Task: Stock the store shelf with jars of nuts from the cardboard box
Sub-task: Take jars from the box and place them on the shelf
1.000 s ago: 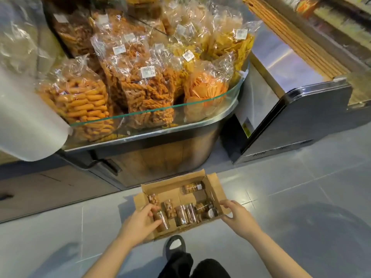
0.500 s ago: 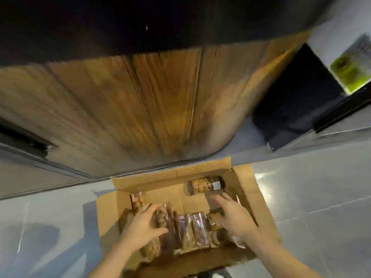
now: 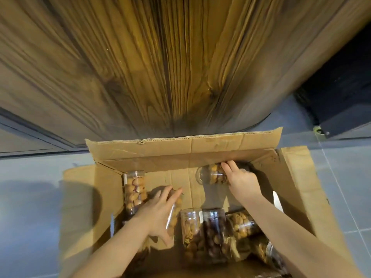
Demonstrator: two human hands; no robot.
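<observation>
Near edge of cardboard box [image 3: 297, 177]: row of upright jars [image 3: 212, 235], nuts inside. Left hand [image 3: 158, 213] wrapped around jar [image 3: 174, 213] at box's near left, fingers curled over its top. Lone jar [image 3: 134, 189] stands just left. Farther right, right hand [image 3: 243, 182] closes on toppled jar [image 3: 210, 174] against far wall; grip seemingly partial. Beyond box: wooden cabinet front [image 3: 170, 67], grey floor tiles [image 3: 30, 169].

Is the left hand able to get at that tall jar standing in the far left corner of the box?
Probably yes. The left hand lies on a jar right beside the tall jar, inside the open box, and nothing covers the tall jar's top or the side facing the hand.
</observation>
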